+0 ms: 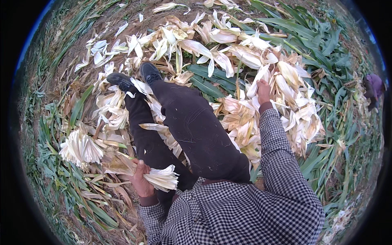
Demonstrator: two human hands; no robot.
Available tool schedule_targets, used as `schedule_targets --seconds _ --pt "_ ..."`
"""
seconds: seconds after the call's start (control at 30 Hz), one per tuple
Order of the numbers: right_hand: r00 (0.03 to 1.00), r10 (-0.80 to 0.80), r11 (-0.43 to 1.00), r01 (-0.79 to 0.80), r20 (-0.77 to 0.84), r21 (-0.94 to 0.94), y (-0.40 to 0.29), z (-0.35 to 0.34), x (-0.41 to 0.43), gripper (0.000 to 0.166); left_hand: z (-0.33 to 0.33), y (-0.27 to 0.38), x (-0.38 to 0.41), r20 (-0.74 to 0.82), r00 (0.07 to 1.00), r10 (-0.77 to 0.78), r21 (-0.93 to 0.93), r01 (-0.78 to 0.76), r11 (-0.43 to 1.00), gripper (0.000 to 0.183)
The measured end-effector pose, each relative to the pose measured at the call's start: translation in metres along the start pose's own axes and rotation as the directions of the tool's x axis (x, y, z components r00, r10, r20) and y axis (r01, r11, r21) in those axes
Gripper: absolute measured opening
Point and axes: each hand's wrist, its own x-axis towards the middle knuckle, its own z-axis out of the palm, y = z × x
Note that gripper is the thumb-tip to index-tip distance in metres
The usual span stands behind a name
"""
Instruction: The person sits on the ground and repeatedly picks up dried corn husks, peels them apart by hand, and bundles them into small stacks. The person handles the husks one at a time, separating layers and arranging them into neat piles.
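My left hand (142, 180) is closed around a bundle of dry corn husks (162, 178). Their pale, layered ends fan out to the right of the fist, beside my thigh, and the brown tips stick out to the left. Farther forward on the right, my right hand (264, 92) grips a pale corn husk (259, 80) at the edge of a heap of loose husks (289, 88). Left of my left hand, another fanned bundle of husks (81, 148) lies on the ground.
My outstretched legs (196, 131) lie among scattered husks (113, 110). Green corn stalks and leaves (324, 46) cover the ground to the right, with more cut leaves (88, 199) at lower left. A person in purple (374, 87) is at the far right.
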Motion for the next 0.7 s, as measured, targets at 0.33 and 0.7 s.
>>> schedule_targets --seconds 0.33,0.7 --pt "0.905 0.110 0.810 -0.320 0.410 0.491 -0.117 0.034 -0.132 0.016 0.049 -0.008 0.007 0.183 0.983 0.007 0.217 -0.047 0.975 0.022" --pt "0.712 -0.080 0.924 -0.210 0.698 0.319 -0.173 0.098 -0.253 0.022 0.083 0.007 0.017 0.187 0.951 0.246 0.186 -0.280 0.942 0.013"
